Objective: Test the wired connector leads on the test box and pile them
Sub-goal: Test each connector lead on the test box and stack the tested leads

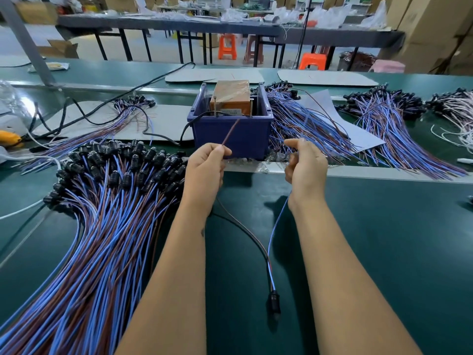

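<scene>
Green bench (384, 239), one lead in hand. Left hand (204, 170): fingers curled, thumb and forefinger pinching the brown wire (230, 133), whose free end rises toward the test box (231, 94). Right hand (304, 167): fingers curled round the blue wire (277, 226), which drops from under the wrist; its upper end is blurred. Both wires run down between the forearms and meet at a black connector (273, 302) lying on the bench near the bottom edge. Test box: orange, wrapped in clear film, two upright metal pins on its front edge, seated inside a blue bin (230, 137) just beyond the hands; a black cable (128, 98) runs from the bin across the bench to the left. Left pile (102, 213): a large fan of blue and brown leads, black connectors massed at the far end, wires sweeping toward the near left corner. Right pile (320, 129): similar leads lying beside the bin, partly over a grey sheet (358, 129). Further bundles (378, 108) farther right. Grey cardboard pads (327, 76) behind the bin. Background: tables, orange stools (226, 46), cartons.
</scene>
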A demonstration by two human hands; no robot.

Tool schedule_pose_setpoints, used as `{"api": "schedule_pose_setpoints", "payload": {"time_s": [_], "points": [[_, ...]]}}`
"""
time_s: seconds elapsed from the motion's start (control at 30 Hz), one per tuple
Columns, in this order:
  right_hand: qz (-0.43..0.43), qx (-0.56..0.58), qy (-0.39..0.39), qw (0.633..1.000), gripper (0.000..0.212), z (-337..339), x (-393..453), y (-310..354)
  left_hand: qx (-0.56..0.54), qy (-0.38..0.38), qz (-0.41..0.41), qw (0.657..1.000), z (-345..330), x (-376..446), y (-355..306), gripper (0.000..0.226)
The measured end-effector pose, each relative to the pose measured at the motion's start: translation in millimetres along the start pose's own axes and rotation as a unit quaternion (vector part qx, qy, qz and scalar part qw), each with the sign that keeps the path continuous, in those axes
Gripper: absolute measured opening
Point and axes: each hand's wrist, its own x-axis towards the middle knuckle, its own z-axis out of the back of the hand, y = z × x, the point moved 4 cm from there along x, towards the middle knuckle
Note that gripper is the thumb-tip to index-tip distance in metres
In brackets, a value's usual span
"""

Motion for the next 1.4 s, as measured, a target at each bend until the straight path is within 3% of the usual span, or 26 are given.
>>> {"api": "schedule_pose_setpoints", "payload": {"time_s": [0.13, 0.33, 1.4], "points": [[0.068, -0.156, 0.045, 0.984, 0.026, -15, -7, -6, 0.008, -0.079, -0.032, 0.996, 8, -1, -2, 0.025], [0.093, -0.226, 0.084, 0.966, 0.021, -30, -12, -14, 0.033, -0.126, -0.026, 0.991, 14, -1, 1, 0.023], [0.092, -0.220, 0.114, 0.964, 0.024, -40, -13, -17, 0.106, -0.123, -0.003, 0.987, 9, 6, 6, 0.023]]}}
